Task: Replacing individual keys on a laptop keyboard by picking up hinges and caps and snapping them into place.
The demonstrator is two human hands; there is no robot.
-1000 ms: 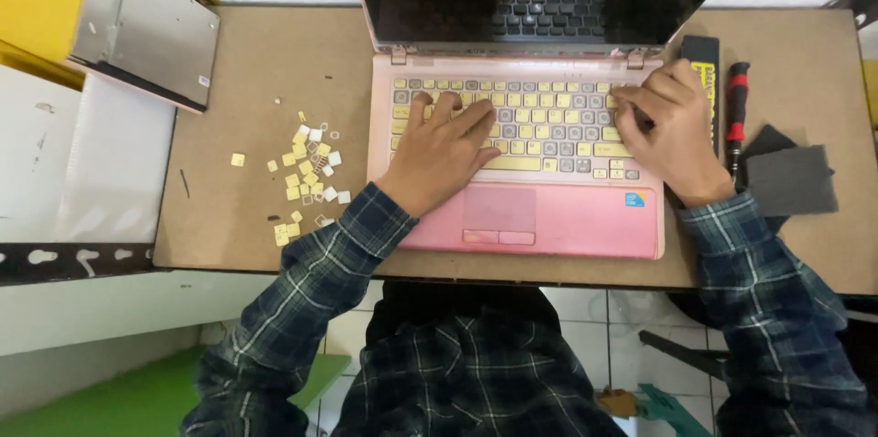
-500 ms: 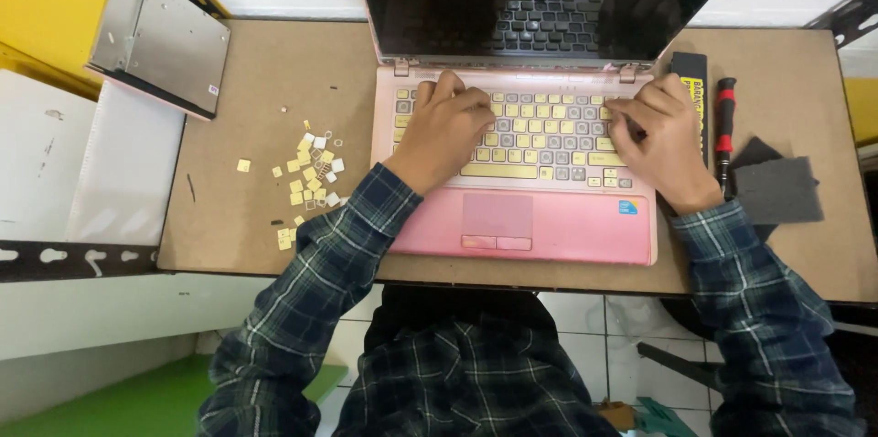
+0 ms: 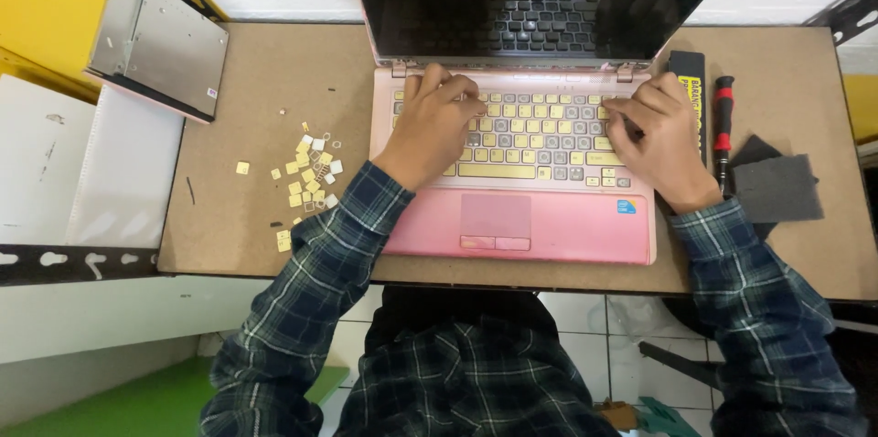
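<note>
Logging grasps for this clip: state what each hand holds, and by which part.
Nothing is held. The left hand and right hand rest fingers-down on the pink laptop's yellow-keyed keyboard, with no grip on anything.

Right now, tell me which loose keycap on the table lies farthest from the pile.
The single yellow keycap left of the scattered keycap pile: it sits alone on the bare table, farthest from the laptop.

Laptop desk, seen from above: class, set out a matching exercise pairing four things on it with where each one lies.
Things:
1. loose keycaps
2. screwdriver
3. metal drive
4. grey pads

Places:
A. far left corner of the desk
B. right edge, nearer than the screwdriver
C. just left of the pink laptop
D. right of the laptop, past the black bar

Pairs: 1-C, 2-D, 3-A, 4-B
</note>
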